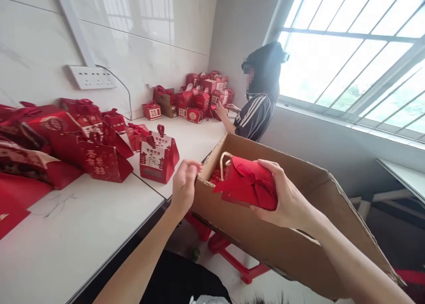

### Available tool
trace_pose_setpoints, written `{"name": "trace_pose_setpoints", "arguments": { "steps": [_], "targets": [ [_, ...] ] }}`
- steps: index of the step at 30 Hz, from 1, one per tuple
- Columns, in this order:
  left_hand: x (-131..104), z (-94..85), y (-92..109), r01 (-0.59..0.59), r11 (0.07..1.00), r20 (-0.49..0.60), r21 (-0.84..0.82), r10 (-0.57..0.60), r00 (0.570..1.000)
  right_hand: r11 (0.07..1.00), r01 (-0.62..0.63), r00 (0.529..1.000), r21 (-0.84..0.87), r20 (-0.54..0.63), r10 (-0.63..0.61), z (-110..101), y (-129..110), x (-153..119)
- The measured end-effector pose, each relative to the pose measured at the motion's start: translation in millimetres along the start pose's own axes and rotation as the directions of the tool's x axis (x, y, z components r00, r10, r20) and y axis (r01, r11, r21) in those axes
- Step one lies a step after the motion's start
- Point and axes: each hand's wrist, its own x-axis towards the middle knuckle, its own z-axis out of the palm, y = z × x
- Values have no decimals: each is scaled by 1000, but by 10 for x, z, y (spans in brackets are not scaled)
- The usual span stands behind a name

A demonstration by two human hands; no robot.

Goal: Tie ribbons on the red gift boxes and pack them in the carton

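My right hand (282, 193) grips a red gift box (247, 184) with a red ribbon bow, thumb and fingers at its right end. That gift box is tilted above the left part of an open cardboard box (232, 215). A cream rope handle (225, 160) shows just behind it, and red items lie inside the carton, partly hidden. My left hand (185, 180) is closed at the carton's near left corner, its fingertips curled against the rim. Left of it, a red house-shaped gift box (156, 160) with a white printed front stands on the white table (99, 224).
Several red gift boxes and bags (76, 135) crowd the table's left. More red boxes (206, 95) are piled at the far end, where a person in a dark striped sleeve (254, 115) handles something. Red stools (237, 262) stand below the carton. A power strip (92, 78) hangs on the wall.
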Motion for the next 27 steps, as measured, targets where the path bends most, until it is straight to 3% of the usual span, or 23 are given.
{"name": "trace_pose_setpoints", "arguments": {
  "steps": [2,4,7,10,12,14,17,20,22,23,27],
  "targets": [
    [144,144,284,-54,998,235,12,50,971,987,71,997,-145,12,-70,-48,50,-49],
    [181,339,498,-142,988,352,54,114,929,971,99,995,-216,16,-98,-59,115,-92],
    [63,634,609,-375,924,326,76,332,885,967,90,995,-236,-6,-95,-36,228,-167],
    [-123,846,545,-624,778,306,73,578,756,962,99,990,-255,-75,-122,-4,358,-257],
    [-220,921,451,-685,728,310,46,641,702,948,116,986,-298,-82,-146,-5,499,-320],
    [-281,943,319,-655,755,301,13,622,723,945,78,995,-317,-34,-94,-23,737,-396],
    [-337,904,56,-542,832,376,117,468,800,949,-133,980,-286,105,169,4,1287,-574],
    [-398,851,-200,-485,800,484,352,288,826,902,-341,845,-264,334,418,216,1881,-845],
    [-448,839,-310,-497,753,508,432,253,824,867,-422,733,-267,462,499,456,2169,-1037],
    [-473,840,-342,-508,736,508,447,259,821,856,-439,699,-273,494,516,587,2267,-1121],
    [-535,868,-364,-518,725,486,454,286,826,818,-478,651,-320,497,574,1032,2447,-1320]
  ]
}}
